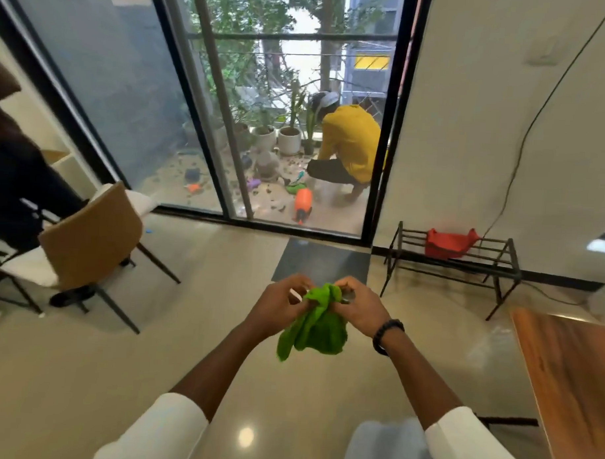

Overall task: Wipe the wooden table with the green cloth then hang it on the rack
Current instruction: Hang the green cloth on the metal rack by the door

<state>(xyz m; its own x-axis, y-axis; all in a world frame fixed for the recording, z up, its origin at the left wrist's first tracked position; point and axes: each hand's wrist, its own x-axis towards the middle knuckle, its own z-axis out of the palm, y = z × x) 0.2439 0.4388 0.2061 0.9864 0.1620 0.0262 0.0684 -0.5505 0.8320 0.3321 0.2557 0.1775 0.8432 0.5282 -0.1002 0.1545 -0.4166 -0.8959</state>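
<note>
The green cloth (316, 329) hangs bunched in front of me at mid-frame, above the floor. My left hand (278, 305) pinches its upper left part and my right hand (358, 305) grips its upper right part. The wooden table (573, 379) shows only as a corner at the right edge. A low black metal rack (464, 266) stands against the white wall ahead and to the right, with an orange-red cloth (448, 243) draped over its top bars.
A tan-backed chair (88, 242) stands at the left beside a white table edge. Glass sliding doors (229, 123) lie ahead; beyond them a person in a yellow top (352, 145) crouches among plant pots. A dark mat (322, 261) lies at the doorway.
</note>
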